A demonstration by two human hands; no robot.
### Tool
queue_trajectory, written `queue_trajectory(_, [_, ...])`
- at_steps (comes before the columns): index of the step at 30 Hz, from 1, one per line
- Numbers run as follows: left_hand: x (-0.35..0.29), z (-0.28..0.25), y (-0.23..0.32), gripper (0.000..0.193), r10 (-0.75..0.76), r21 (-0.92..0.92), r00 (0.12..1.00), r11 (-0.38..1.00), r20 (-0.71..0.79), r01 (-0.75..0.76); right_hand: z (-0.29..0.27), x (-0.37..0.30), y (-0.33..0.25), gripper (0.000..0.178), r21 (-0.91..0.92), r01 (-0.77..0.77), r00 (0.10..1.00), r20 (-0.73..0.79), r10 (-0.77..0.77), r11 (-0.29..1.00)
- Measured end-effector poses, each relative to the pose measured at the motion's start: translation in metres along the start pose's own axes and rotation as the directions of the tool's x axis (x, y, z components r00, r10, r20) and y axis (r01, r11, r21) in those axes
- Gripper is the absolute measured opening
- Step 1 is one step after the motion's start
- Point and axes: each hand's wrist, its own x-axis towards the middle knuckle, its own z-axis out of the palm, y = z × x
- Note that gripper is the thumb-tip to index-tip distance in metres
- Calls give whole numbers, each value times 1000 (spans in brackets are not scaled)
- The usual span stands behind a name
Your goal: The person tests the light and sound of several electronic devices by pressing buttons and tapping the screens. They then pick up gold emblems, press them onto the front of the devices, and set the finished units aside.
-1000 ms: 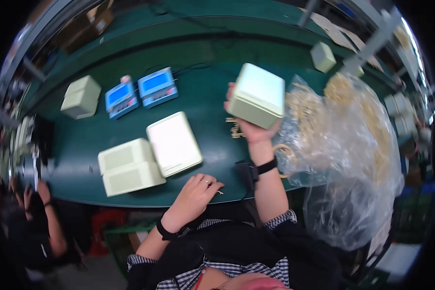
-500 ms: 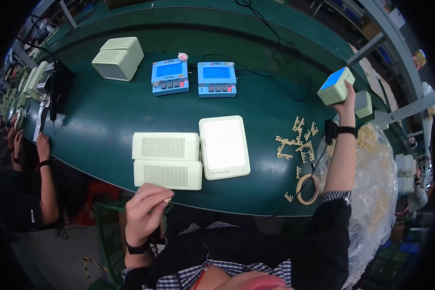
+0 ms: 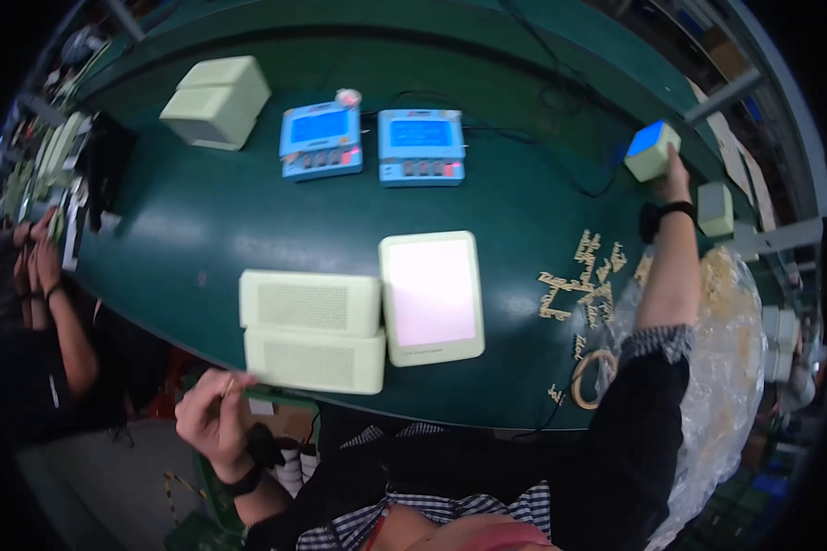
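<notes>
At the far right, my right hand (image 3: 675,180) is closed round a pale green box-shaped device (image 3: 651,163) with a bright blue face. Off the table's front edge at the left, my left hand (image 3: 213,415) pinches a small tan piece (image 3: 232,384), blurred and too small to make out. Two pale green housings with perforated faces (image 3: 314,344) lie side by side near that hand. Touching them on the right is a pale green panel with a glowing white screen (image 3: 432,294).
Two blue control boxes (image 3: 322,140) stand behind, cables trailing right. Pale boxes (image 3: 216,103) stand at the far left. Tan letter-shaped cutouts (image 3: 583,280) and a tape roll (image 3: 590,378) lie at the right, beside a clear plastic bag (image 3: 717,367). Another person's hands (image 3: 46,262) are at left.
My left hand has moved left and down with the small piece. My right hand and the boxy device have shifted slightly right. The whole view has also moved a little.
</notes>
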Motion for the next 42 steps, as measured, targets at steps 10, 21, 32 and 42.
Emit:
queue_trajectory(10, [39, 29, 8, 18, 433, 48, 862, 886, 265, -460, 15, -395, -197, 47, -55, 879, 344, 761, -550, 473])
queue_trajectory(21, [-10, 42, -4, 59, 374, -330, 912, 893, 170, -305, 63, -644, -48, 40, 314, 748, 48, 853, -520, 585])
queue_trajectory(32, [-12, 32, -28, 66, 125, -313, 992, 941, -32, -129, 99, -653, -24, 24, 300, 834, 159, 674, -722, 463])
queue_trajectory(42, [14, 26, -42, 73, 49, -39, 993, 998, 111, -45, 121, -653, -17, 22, 243, 861, 212, 627, -749, 447])
